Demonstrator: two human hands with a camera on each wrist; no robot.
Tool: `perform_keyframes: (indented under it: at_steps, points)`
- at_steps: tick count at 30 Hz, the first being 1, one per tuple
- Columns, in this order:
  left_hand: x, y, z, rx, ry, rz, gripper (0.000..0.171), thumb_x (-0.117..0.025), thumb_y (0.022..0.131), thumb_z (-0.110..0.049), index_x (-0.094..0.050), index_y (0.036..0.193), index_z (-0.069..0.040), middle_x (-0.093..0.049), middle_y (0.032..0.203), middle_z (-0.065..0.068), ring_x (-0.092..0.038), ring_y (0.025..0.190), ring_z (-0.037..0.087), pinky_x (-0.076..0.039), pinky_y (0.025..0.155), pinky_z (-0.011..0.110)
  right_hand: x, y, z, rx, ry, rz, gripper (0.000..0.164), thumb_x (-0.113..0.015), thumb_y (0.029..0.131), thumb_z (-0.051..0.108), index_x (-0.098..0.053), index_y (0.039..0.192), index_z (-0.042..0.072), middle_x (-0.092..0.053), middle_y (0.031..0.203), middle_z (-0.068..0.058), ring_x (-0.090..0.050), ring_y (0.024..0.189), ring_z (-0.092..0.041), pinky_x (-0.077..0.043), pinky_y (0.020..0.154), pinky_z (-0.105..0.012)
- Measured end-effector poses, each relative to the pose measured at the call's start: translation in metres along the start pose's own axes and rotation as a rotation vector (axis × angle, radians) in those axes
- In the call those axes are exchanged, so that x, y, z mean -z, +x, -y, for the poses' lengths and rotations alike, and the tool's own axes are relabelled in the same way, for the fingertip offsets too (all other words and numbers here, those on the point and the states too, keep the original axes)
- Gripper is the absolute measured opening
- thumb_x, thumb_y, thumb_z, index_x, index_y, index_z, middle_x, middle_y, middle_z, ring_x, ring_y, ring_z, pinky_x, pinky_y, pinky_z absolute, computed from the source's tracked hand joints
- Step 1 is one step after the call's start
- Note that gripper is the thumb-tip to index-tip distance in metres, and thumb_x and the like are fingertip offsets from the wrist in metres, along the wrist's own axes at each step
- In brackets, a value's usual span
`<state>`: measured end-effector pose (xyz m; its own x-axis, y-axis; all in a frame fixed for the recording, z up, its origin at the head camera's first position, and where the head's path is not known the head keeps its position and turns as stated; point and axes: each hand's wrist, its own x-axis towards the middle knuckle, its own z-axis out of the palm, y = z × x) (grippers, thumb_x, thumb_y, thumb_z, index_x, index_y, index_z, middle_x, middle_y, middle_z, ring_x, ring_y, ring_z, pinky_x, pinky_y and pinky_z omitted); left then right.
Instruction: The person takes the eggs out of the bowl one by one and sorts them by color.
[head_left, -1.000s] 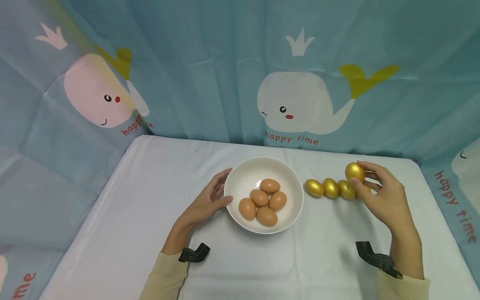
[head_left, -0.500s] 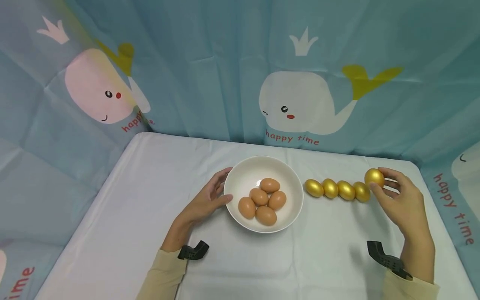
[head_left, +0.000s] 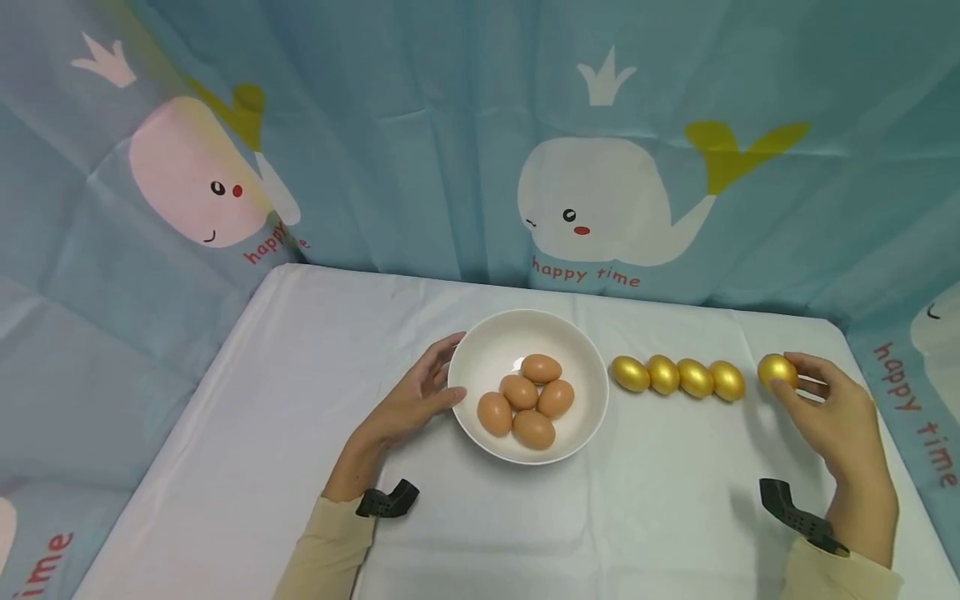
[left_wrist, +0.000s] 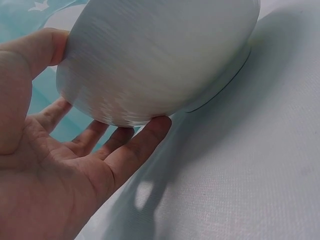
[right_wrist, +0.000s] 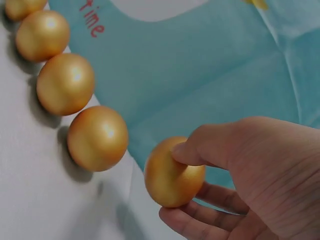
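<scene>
My right hand (head_left: 836, 408) pinches a golden egg (head_left: 777, 372) between thumb and fingers, at the right end of a row of several golden eggs (head_left: 695, 378). In the right wrist view the held golden egg (right_wrist: 172, 172) is apart from the nearest egg of the row (right_wrist: 98, 138). My left hand (head_left: 412, 396) holds the white bowl (head_left: 480, 350) by its left side, thumb at the rim and fingers against the outer wall. Several brown eggs (head_left: 534, 429) lie together inside the bowl. The left wrist view shows the fingertips (left_wrist: 161, 124) on the bowl's underside curve.
A white cloth (head_left: 660, 500) covers the table. Behind it and at the sides hangs a blue curtain (head_left: 420, 183) printed with whales. Each wrist bears a black strap mount (head_left: 388, 500).
My right hand has carried the golden egg rightward and lower, from over the row to beyond its right end. The left hand and bowl have stayed in place.
</scene>
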<state>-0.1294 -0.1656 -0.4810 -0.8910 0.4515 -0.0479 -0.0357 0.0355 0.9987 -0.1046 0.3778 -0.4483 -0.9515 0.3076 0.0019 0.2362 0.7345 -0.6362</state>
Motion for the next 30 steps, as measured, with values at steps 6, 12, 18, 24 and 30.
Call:
perform_keyframes:
  at_steps: [6,12,18,24,30]
  points:
    - [-0.0016,-0.0002,-0.0008,-0.005,-0.005,0.012,0.079,-0.07,0.1,-0.01,-0.03,0.166,-0.025,-0.032,0.172,0.009,-0.033,0.161,0.035,-0.05,0.112,0.023,-0.002,0.0004,-0.007,-0.011,-0.037,0.073,0.063,-0.065,0.104,0.038,-0.05,0.153,0.002,-0.052,0.151,-0.034,-0.061,0.121,-0.043,-0.038,0.064,0.0]
    - [0.0002,-0.0028,-0.0009,-0.01,-0.013,0.001,0.08,-0.071,0.1,-0.009,-0.029,0.166,-0.024,-0.033,0.171,0.009,-0.033,0.161,0.035,-0.051,0.111,0.022,-0.0049,0.0016,-0.0054,0.012,-0.055,0.113,0.062,-0.063,0.105,0.038,-0.051,0.151,-0.001,-0.054,0.147,-0.037,-0.054,0.127,-0.057,-0.036,0.066,-0.008]
    - [0.0,-0.0004,-0.0022,-0.01,-0.008,0.009,0.08,-0.072,0.1,-0.012,-0.029,0.166,-0.025,-0.033,0.17,0.009,-0.034,0.161,0.036,-0.051,0.111,0.022,-0.0052,0.0013,-0.009,-0.013,-0.066,0.139,0.065,-0.06,0.106,0.041,-0.048,0.153,-0.001,-0.053,0.147,-0.038,-0.051,0.129,-0.058,-0.035,0.068,-0.012]
    - [0.0008,-0.0008,-0.0021,-0.012,-0.009,0.003,0.08,-0.072,0.099,-0.011,-0.03,0.166,-0.025,-0.034,0.17,0.008,-0.034,0.161,0.034,-0.05,0.111,0.022,-0.0086,0.0035,-0.0097,-0.005,-0.062,0.153,0.067,-0.06,0.106,0.042,-0.047,0.154,-0.002,-0.055,0.144,-0.039,-0.054,0.128,-0.058,-0.036,0.066,-0.009]
    - [0.0005,-0.0005,-0.0001,-0.02,-0.008,0.004,0.079,-0.072,0.099,-0.013,-0.03,0.165,-0.025,-0.034,0.171,0.008,-0.035,0.16,0.035,-0.051,0.111,0.022,-0.0082,0.0028,-0.0093,-0.008,-0.072,0.17,0.069,-0.058,0.107,0.042,-0.042,0.157,-0.003,-0.05,0.148,-0.04,-0.053,0.129,-0.06,-0.034,0.067,-0.009]
